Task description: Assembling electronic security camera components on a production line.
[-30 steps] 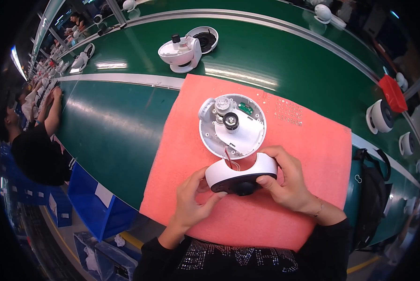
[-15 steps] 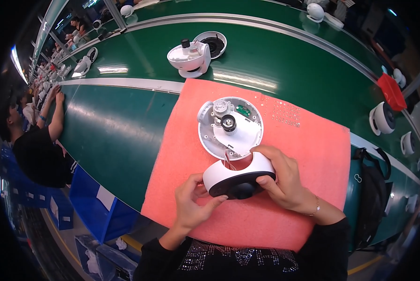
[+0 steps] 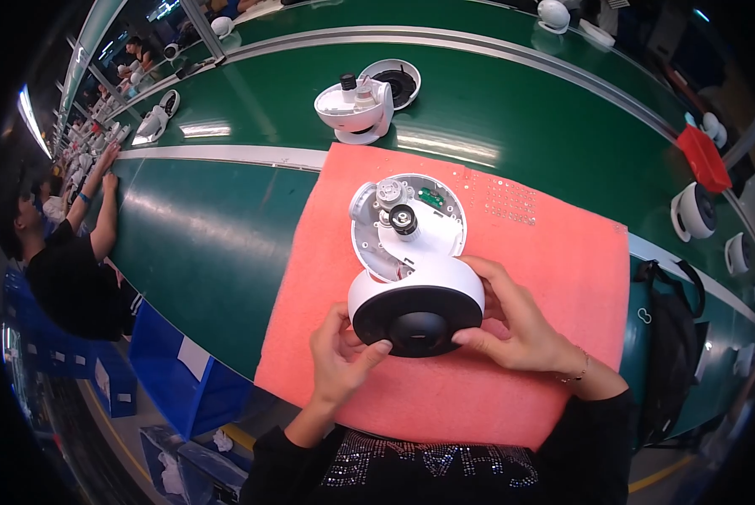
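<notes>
Between my two hands is a white camera housing cover with a round black front (image 3: 418, 321), tilted so the black face points toward me. My left hand (image 3: 340, 358) grips its left side, thumb on the lower rim of the black face. My right hand (image 3: 516, 324) is closed on the right side, thumb at the lower right edge. Just beyond the cover lies the open round camera body (image 3: 432, 231), showing a black lens, a silver motor and a small green circuit board. The cover hides its near edge. Both are over a pink foam mat (image 3: 554, 286).
Rows of small screws (image 3: 510, 202) lie on the mat's far right. A half-open white camera (image 3: 354, 109) stands on the green conveyor (image 3: 495, 109) beyond. A red bin (image 3: 704, 160) and white cameras are at right, above a black bag (image 3: 670, 353). A co-worker (image 3: 74, 261) works at left.
I have turned the cover up so its black front faces me more fully and hides the wires. My hands have stayed on its sides.
</notes>
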A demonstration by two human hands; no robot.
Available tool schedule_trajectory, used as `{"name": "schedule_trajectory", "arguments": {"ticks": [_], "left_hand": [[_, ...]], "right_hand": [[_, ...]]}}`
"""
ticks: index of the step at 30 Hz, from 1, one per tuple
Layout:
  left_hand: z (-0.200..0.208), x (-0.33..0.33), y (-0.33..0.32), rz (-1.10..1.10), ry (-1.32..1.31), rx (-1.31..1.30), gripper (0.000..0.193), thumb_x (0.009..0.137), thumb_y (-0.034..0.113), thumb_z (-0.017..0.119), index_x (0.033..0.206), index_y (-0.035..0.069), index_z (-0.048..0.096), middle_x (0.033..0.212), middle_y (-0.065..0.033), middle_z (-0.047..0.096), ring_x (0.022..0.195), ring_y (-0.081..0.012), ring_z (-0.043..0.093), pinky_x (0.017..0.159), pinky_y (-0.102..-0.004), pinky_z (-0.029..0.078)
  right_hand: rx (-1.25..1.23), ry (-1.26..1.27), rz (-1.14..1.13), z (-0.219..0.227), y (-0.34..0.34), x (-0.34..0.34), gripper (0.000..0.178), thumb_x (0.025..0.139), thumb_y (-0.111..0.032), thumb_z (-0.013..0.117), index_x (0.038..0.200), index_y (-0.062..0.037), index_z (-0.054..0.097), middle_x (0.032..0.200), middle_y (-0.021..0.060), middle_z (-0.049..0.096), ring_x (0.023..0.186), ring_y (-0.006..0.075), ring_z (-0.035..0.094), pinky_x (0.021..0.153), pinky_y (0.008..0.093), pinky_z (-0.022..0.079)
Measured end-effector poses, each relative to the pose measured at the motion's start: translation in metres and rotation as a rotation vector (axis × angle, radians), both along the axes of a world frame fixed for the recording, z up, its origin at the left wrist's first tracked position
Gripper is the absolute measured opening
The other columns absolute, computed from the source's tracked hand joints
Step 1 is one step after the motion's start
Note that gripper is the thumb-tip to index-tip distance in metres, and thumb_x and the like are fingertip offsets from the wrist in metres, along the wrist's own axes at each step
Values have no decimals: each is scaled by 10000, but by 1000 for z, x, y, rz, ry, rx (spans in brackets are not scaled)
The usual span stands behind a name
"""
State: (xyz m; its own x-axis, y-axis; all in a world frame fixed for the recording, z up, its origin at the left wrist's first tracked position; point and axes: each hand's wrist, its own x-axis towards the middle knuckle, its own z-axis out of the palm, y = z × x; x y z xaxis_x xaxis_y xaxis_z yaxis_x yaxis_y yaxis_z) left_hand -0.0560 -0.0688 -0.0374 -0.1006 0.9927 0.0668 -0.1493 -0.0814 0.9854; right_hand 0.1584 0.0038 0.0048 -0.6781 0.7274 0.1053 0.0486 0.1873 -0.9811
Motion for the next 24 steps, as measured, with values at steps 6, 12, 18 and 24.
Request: {"name": "schedule_trajectory", "arguments": {"ticks": [6, 12, 18, 24], "left_hand": [[1, 16, -1, 34, -17, 44, 393, 745, 13, 667, 1042, -41, 415, 998, -118, 532, 919, -169, 584, 790, -268, 499], [10, 24, 4, 66, -176, 16, 380, 761, 0, 639, 1058, -24, 403, 1016, -103, 519, 958, -150, 553, 839, -259, 460], [5, 32, 5, 58, -109, 106, 384, 779, 37, 633, 1080, -25, 402, 1038, -103, 510, 956, -136, 539, 832, -251, 454], [5, 34, 5, 84, -129, 60, 414, 782, 59, 634, 1115, -31, 404, 1062, -105, 502, 972, -138, 528, 840, -252, 440]], "right_hand": [[277, -14, -63, -7, 0, 2, 777, 719, -87, 698, 1317, -22, 207, 1245, 206, 392, 1133, 334, 460, 915, 405, 431], [-89, 152, -72, -5, 1, 2, 802, 703, -99, 715, 1318, -32, 204, 1243, 204, 393, 1118, 351, 471, 884, 378, 467], [245, 61, -70, -2, 3, 5, 885, 691, -105, 728, 1344, -45, 134, 1300, 206, 314, 1118, 343, 474, 878, 377, 479], [111, 78, -51, 3, 3, 9, 929, 676, -96, 738, 1354, -48, 104, 1314, 215, 289, 1133, 369, 448, 870, 401, 478]]}}
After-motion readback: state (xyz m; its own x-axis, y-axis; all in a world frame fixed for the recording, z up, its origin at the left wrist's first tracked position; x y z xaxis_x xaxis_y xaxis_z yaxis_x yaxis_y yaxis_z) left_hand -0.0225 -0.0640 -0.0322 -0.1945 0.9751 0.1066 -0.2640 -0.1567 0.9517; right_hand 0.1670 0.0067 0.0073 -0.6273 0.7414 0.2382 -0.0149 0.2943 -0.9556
